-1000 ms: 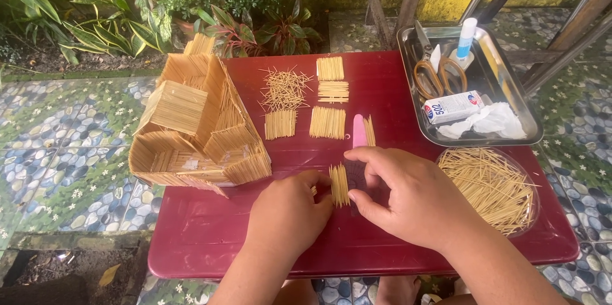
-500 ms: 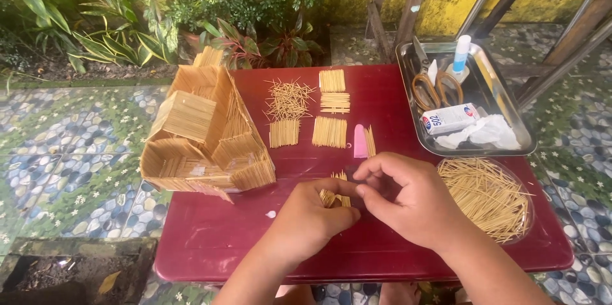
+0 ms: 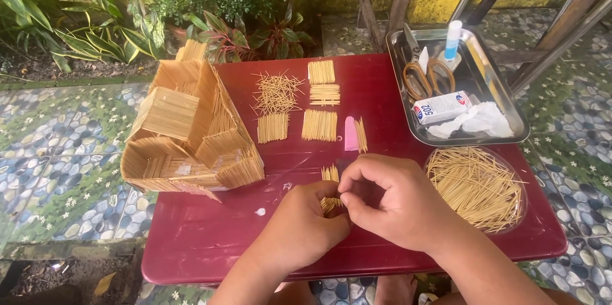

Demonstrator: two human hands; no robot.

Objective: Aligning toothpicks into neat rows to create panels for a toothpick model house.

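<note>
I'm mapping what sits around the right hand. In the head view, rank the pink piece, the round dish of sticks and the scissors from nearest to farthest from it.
From the right hand:
1. Pink piece, just beyond the knuckles.
2. Round dish of sticks, to its right; close to the first, hard to separate.
3. Scissors, far back in the metal tray.

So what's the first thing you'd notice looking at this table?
Probably the big toothpick house, standing on the left of the red table. Next, the two hands at the front edge: left hand and right hand pinch a small toothpick panel between them. On the right sits a round dish of loose toothpicks.
</note>
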